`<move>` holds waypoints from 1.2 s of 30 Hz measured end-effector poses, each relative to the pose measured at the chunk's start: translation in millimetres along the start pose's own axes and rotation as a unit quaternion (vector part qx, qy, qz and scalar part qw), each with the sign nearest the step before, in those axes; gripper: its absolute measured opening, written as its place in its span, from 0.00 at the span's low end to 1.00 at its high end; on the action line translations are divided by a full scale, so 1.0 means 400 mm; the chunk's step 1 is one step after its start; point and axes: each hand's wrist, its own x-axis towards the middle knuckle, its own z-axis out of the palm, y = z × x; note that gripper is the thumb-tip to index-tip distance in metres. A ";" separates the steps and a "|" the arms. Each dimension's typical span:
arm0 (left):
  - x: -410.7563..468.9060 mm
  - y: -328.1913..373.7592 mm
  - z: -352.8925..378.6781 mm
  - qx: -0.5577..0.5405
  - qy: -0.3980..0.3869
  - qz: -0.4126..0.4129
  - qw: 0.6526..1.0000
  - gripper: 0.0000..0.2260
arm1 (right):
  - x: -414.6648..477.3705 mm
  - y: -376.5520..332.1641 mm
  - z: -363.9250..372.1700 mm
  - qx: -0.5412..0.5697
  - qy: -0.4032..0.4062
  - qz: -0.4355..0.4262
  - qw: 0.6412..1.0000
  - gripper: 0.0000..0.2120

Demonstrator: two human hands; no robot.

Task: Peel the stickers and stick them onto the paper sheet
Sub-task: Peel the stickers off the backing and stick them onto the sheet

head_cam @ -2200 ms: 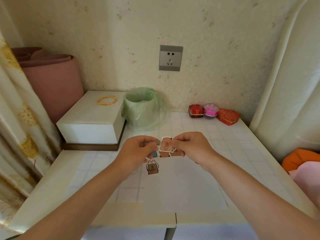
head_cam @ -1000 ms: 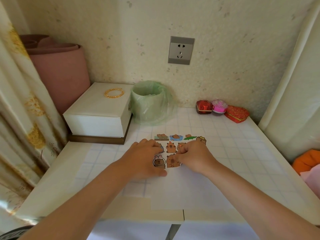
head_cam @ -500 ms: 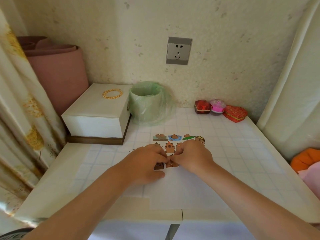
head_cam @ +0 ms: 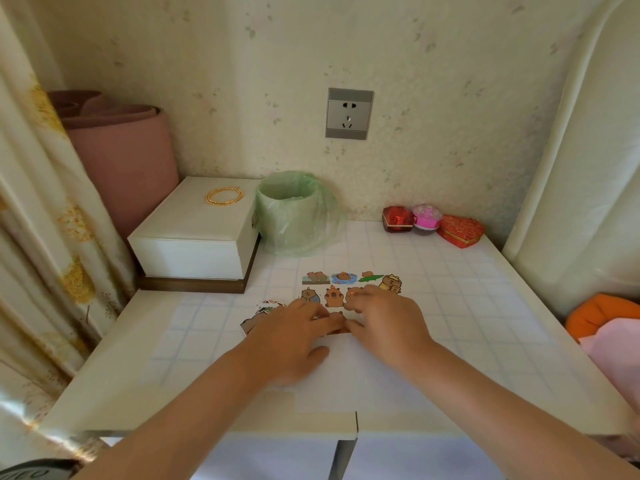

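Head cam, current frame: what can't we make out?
Head view only:
1. Sticker at fingertips: covered by left hand and right hand; design unreadable.
2. Loose stickers: left hand hides their right part.
3. Right hand: fingers behind its own back; pinch or press unclear.
4. Orange item, pink item: cut by the right edge.
5. Bin contents: hidden by its wall.

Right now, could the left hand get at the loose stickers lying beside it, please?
Probably yes: the loose stickers lie on the table right against the left hand, with nothing between them, though that hand is busy, resting on the paper sheet.
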 end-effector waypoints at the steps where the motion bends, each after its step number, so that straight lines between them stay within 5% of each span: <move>1: -0.002 0.002 0.001 0.008 0.001 0.003 1.000 0.22 | -0.008 0.007 0.007 -0.012 0.001 -0.027 1.000 0.12; 5: -0.003 0.000 0.002 0.048 -0.024 0.008 0.999 0.23 | -0.043 0.029 0.024 -0.020 0.024 -0.097 0.995 0.14; 8: -0.011 -0.001 0.006 0.071 -0.044 0.018 0.996 0.36 | -0.071 0.036 0.024 -0.055 0.068 -0.143 0.986 0.18; 15: -0.032 -0.002 0.022 0.082 -0.089 0.023 0.992 0.43 | -0.097 0.046 0.034 -0.059 0.066 -0.165 0.982 0.18; 25: -0.036 -0.021 0.038 0.010 0.002 0.034 0.999 0.33 | -0.100 0.041 0.027 -0.018 0.035 -0.146 0.989 0.18; 31: -0.037 -0.002 0.019 -0.010 0.002 0.004 1.000 0.36 | -0.077 0.028 0.015 -0.007 0.004 -0.108 0.994 0.16; 36: -0.031 -0.004 0.020 0.024 0.021 0.024 0.999 0.32 | -0.052 0.018 0.011 -0.034 -0.029 -0.098 0.994 0.26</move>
